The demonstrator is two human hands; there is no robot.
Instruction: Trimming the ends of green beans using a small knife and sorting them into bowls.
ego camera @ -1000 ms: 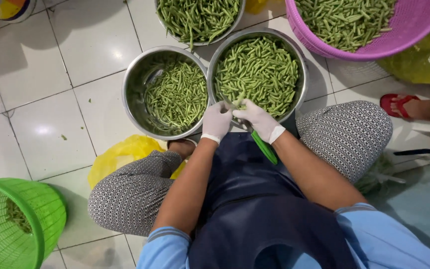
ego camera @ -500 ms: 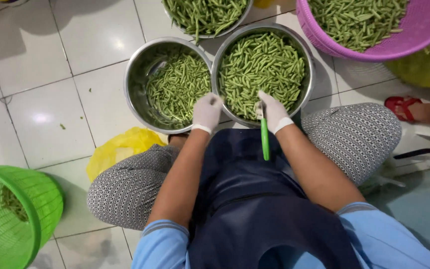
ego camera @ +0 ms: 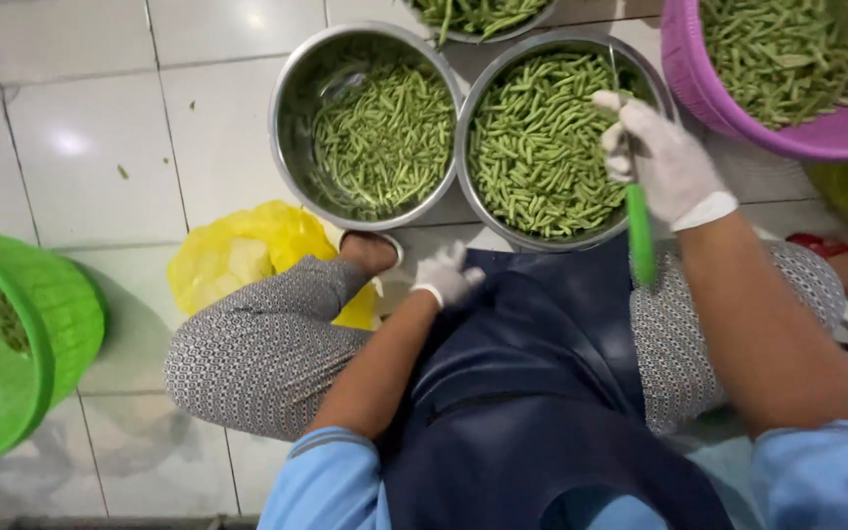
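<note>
Up high, the right hand (ego camera: 664, 162) grips a green-handled knife (ego camera: 639, 231) over the bean bowl (ego camera: 478, 118) — the left hand (ego camera: 447, 278) rests curled, empty, on the dark apron (ego camera: 532, 344).

**Two bowls ahead, basket off to the left**

Two steel bowls sit side by side on the floor, left bowl (ego camera: 365, 128) touching right bowl (ego camera: 556, 147), both holding beans. A third bowl (ego camera: 478, 20) lies behind them. A tub (ego camera: 777, 79) sits right, a bag (ego camera: 247, 255) under the left knee, a basket (ego camera: 12, 334) far left.
</note>
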